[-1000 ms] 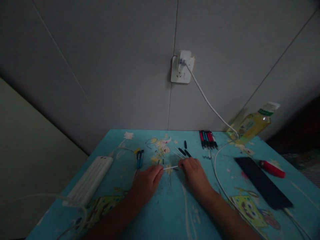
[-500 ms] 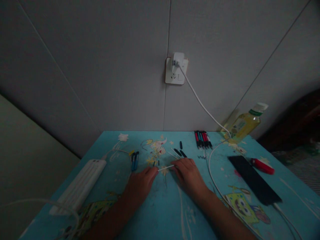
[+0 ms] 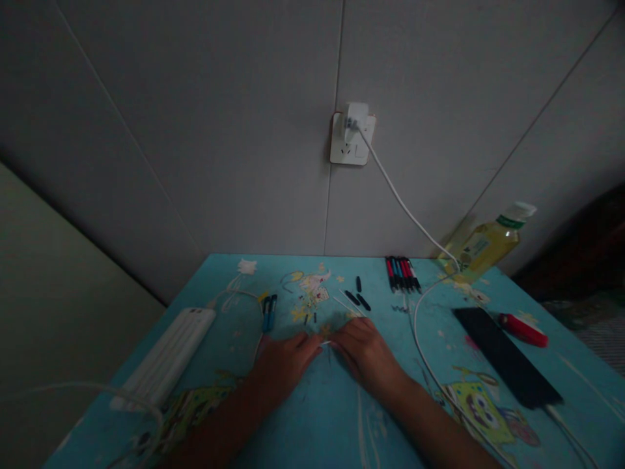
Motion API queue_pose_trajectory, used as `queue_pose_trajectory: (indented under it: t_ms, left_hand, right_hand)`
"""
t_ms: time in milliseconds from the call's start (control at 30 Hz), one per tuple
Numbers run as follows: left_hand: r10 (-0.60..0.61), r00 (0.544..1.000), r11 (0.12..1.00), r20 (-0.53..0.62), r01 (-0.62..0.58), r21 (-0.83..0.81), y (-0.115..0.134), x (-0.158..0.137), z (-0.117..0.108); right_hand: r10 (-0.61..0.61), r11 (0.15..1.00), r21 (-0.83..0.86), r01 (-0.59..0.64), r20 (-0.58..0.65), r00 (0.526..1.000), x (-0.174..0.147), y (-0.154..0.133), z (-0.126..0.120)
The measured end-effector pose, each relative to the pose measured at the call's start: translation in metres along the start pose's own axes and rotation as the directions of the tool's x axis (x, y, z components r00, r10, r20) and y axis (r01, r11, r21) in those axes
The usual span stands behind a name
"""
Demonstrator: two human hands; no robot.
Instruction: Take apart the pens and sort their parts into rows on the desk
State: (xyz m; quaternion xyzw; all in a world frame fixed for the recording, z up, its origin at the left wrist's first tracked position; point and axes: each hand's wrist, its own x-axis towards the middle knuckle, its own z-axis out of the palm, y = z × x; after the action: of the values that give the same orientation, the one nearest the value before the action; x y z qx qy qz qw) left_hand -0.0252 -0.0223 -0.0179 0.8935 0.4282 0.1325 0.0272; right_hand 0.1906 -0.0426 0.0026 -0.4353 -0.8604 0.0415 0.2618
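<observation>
Low over the blue patterned table, my left hand (image 3: 289, 355) and my right hand (image 3: 364, 348) nearly meet, fingertips pinched. A thin white pen refill (image 3: 325, 342) runs between them, both ends hidden in the fingers. Just beyond my right hand lie more thin white refills (image 3: 347, 302) and several black pen grips (image 3: 364, 302). Two small dark pieces (image 3: 315, 318) lie beyond my left fingertips. To the left of these are two blue pen barrels (image 3: 269, 312), side by side.
A row of pens (image 3: 403, 273) lies at the back, with small springs (image 3: 400, 309) in front. On the right are a tilted bottle of yellow liquid (image 3: 488, 247), a dark phone-like slab (image 3: 505, 355) and a red-handled tool (image 3: 523, 330). A white power strip (image 3: 166, 358) lies left; a white cable (image 3: 417, 326) crosses the table.
My hands have come closer together and a little nearer to me, so less of the refill shows between them. The whole view has shifted slightly.
</observation>
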Motion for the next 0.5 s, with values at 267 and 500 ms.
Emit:
queue_pose_trajectory:
  t_ms: [267,500]
  left_hand:
    - [0.051,0.999,0.997,-0.008,-0.05,0.059,0.0028,-0.0013,0.0015]
    - [0.067,0.998,0.996,-0.02,-0.066,0.056,0.0042,-0.002,-0.001]
  right_hand:
    - [-0.01,1.0,-0.015,0.01,0.025,1.0,0.0007,-0.0065,0.0002]
    - [-0.008,1.0,-0.018,0.009,0.032,0.999,-0.0003,-0.008,0.0024]
